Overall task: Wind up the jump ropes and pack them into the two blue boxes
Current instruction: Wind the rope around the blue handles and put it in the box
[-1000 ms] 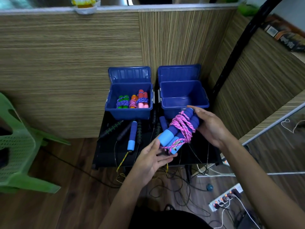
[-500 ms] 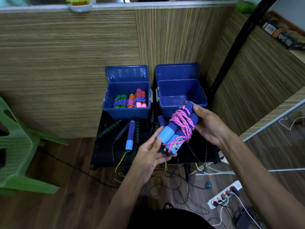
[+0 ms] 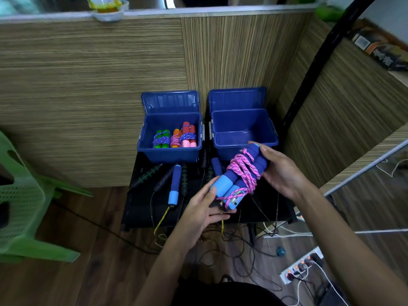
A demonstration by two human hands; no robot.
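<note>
Both hands hold a wound jump rope [image 3: 239,175] with blue foam handles and pink cord wrapped round them. My right hand [image 3: 281,171] grips its far end, just in front of the right blue box [image 3: 244,140], which has nothing in it. My left hand [image 3: 205,206] supports the near end, thumb on the light blue tip. The left blue box [image 3: 169,152] holds three wound ropes with green, orange and red-pink handles. Loose ropes lie on the black table [image 3: 141,206]: one with a blue handle [image 3: 174,184], others with black handles [image 3: 148,175].
Both box lids stand open against a wooden panel wall [image 3: 110,85]. A green plastic chair [image 3: 19,195] stands at the left. Cables trail on the wooden floor, with a power strip [image 3: 302,266] at lower right. A black post [image 3: 313,62] rises at the right.
The wound rope and both hands stay in nearly the same place in front of the right box; only the grip has shifted a little.
</note>
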